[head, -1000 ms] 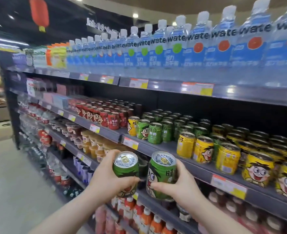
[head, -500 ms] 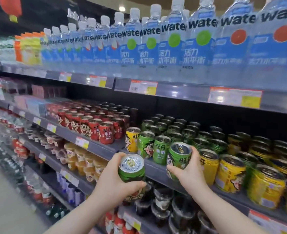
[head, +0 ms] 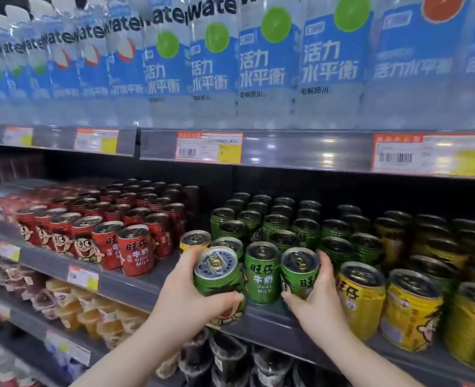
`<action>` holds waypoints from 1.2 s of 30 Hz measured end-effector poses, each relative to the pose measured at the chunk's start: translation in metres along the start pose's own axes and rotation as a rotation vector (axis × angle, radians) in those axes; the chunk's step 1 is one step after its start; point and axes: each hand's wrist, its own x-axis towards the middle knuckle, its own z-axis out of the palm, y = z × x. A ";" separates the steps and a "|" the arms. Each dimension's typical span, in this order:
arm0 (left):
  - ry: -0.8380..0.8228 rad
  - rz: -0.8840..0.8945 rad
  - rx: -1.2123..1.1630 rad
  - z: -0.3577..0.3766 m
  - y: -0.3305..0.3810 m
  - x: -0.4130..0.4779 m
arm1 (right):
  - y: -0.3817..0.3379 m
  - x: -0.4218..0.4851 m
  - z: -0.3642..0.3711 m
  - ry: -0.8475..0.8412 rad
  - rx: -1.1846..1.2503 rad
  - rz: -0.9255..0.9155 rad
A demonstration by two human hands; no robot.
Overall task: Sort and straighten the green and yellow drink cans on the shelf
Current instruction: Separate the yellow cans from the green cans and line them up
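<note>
Left hand [head: 191,305] grips tilted green can [head: 218,272] just left of front green can [head: 262,272], top toward viewer, likely needing righting; right hand [head: 318,300] clasps second green can [head: 299,266] just right

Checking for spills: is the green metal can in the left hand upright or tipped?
Tipped: the green metal can leans lid-first toward the camera.

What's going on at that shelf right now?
A person is sorting drink cans. The left hand grips a tilted green can in front of the shelf. The right hand grips a second green can in the front row, between a standing green can and the yellow cans. A stray yellow can sits left of the greens.
</note>
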 end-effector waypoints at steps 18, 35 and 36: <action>-0.097 0.197 -0.004 -0.100 -0.043 0.088 | -0.111 0.026 0.072 -0.146 -0.508 -0.407; -0.148 0.184 0.022 -0.092 -0.068 0.105 | -0.155 0.080 0.095 -0.099 -0.452 -0.166; -0.152 0.186 0.030 -0.086 -0.068 0.108 | -0.158 0.081 0.088 -0.061 -0.419 -0.158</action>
